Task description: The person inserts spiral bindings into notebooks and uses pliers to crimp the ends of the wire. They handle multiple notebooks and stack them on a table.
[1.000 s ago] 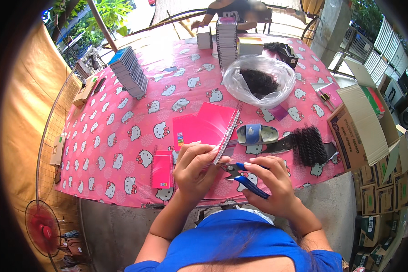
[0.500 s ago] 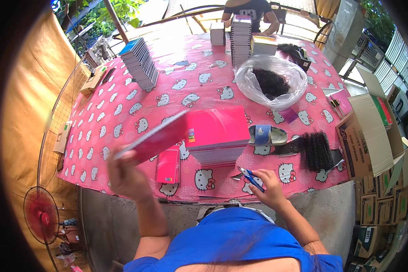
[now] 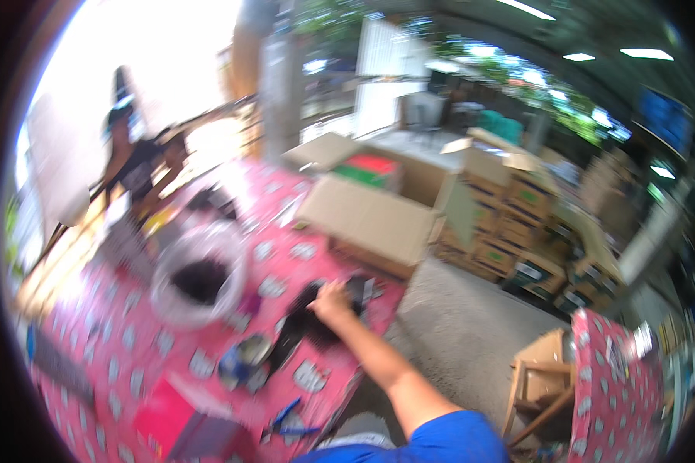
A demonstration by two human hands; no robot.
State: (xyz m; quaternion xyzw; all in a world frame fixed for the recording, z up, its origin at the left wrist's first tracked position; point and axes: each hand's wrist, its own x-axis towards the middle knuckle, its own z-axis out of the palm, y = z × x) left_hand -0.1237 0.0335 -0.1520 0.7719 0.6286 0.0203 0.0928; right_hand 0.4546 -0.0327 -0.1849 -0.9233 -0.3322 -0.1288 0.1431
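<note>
My right hand (image 3: 332,302) reaches out over the table's right side, fingers drawn together on a pile of black spiral binding coils (image 3: 318,332). The picture is smeared, so single coils do not show. Nearer to me lie blue-handled pliers (image 3: 292,423), with no hand on them. A blue and white rounded object (image 3: 245,361) sits beside the coils. At the lower left stands a stack of pink spiral notebooks (image 3: 166,417). My left hand is out of the picture.
A clear plastic bag (image 3: 201,270) holds a dark tangled mass. An open cardboard box (image 3: 371,220) stands at the table's far right edge, with stacked cartons (image 3: 510,216) beyond. Another person (image 3: 139,166) is across the table. A wooden chair (image 3: 537,386) stands at the right.
The view has swung to the right. My right hand has let go of the pliers and moved to the black coils. My left hand, which held a pink notebook, has left the view.
</note>
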